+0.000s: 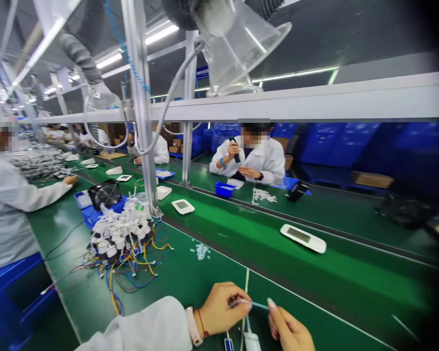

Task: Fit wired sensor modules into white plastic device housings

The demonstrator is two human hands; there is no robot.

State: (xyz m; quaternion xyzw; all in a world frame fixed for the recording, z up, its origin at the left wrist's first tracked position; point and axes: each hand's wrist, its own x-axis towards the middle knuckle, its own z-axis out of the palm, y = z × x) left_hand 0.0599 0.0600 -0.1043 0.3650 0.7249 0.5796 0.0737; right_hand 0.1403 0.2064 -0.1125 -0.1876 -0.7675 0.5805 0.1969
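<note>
At the bottom centre, my left hand (223, 308), with a band and red string at the wrist, is closed on a thin pale-blue strand (259, 306). My right hand (289, 326) pinches the strand's other end, just to the right. Below my left hand hangs a white part (252, 341), partly cut off by the frame edge. Beside it is a small blue-and-white connector (228, 343). A pile of small translucent pieces (201, 251) lies on the green table beyond my hands.
Heaped white-and-black parts with coloured wires (120, 234) lie left, near a black fan (105, 194). White housings (303, 238) sit on the green conveyor (234, 219). A metal post (141, 97) rises ahead. People work across the conveyor and at the left.
</note>
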